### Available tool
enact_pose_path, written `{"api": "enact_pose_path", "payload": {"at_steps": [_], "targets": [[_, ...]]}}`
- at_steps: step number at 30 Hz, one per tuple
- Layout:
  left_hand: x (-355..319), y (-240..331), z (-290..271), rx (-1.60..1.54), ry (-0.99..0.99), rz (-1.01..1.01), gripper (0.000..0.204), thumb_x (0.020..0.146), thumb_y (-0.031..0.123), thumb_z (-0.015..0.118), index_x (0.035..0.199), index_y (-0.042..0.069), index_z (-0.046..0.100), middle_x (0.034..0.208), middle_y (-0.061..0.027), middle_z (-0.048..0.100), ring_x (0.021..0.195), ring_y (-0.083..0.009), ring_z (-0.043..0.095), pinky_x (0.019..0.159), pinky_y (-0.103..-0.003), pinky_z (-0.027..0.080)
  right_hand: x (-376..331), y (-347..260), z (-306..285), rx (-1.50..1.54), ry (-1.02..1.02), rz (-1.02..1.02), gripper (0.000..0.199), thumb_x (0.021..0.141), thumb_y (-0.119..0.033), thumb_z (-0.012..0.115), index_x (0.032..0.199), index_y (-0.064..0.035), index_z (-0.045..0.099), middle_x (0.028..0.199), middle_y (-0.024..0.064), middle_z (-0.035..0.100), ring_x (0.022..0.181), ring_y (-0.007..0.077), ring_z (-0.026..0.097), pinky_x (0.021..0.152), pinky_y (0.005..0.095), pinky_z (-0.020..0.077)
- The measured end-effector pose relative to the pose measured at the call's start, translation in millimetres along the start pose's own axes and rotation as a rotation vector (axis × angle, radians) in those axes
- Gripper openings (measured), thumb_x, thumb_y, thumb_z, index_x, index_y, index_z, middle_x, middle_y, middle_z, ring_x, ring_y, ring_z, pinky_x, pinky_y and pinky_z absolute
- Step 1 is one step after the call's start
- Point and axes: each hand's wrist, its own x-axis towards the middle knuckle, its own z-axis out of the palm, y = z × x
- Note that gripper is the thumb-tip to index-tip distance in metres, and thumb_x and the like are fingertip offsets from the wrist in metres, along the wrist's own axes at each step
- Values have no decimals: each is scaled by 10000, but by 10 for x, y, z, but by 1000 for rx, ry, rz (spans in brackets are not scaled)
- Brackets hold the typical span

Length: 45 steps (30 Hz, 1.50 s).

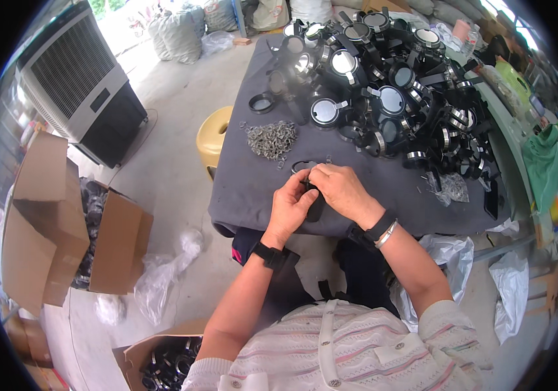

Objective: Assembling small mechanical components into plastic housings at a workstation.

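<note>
We had the grey cloth-covered table [243, 195] in front of us, with a big heap of black round-capped parts [392, 100] across its far and right side, some silver lids facing up. The air cooler [87, 85] stood on the floor to our left, well apart from the table. Nearer us on that side sat an open cardboard box [119, 241], dark parts inside. The yellow stool [214, 135] was just beside the table's left edge.

Hands were together over the near part of the table. Right hand [344, 190]: fingers bunched against the left fingertips; contact point hidden, so we couldn't tell what they pinched. Left hand [290, 203]: thumb and fingers clamped on the black part. Beyond it, the pile of metal clips [271, 140] lay on the cloth. The black part [314, 210] showed between both hands, long end toward us. A thin ring [294, 167] showed at the left fingertips; couldn't tell if it was joined on. A loose clip [328, 159] lay just beyond the right hand
</note>
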Motion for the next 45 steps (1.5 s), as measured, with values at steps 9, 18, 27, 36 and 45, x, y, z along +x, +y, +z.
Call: {"api": "enact_pose_path", "payload": {"at_steps": [9,18,27,36,45], "targets": [[2,101,16,-132,37,-60,342,871,37,578,1212,34,555,787,1,607,553,-30,495,445,-185,404,32,-107,-9,-9,-7,50,72,773,-66,562,838,-35,568,823,97,584,794,280,619,662,378,510],[44,127,108,-65,126,-101,235,936,99,503,1130,35,618,598,41,493,456,-31,448,408,-202,402,-593,540,-301,342,297,521,85,809,-43,608,869,9,639,807,155,651,728,301,642,657,339,502],[41,200,69,-53,146,-101,232,927,76,490,1117,28,613,599,46,477,463,-18,414,410,-199,400,-1557,1012,-1058,186,394,1018,90,827,-60,600,850,5,658,677,97,647,590,174,631,557,303,483],[-2,153,79,-49,151,-80,225,944,103,490,1116,41,621,607,52,488,450,-20,423,402,-192,396,-1682,939,-864,-312,54,849,90,794,-97,622,819,-18,658,836,191,642,772,380,633,698,460,500],[60,170,78,-43,141,-105,223,941,93,483,1122,38,600,575,48,469,450,-31,419,406,-206,380,-1090,663,-562,-289,27,578,97,784,-118,620,738,-37,594,827,154,597,753,349,612,663,443,498]]}}
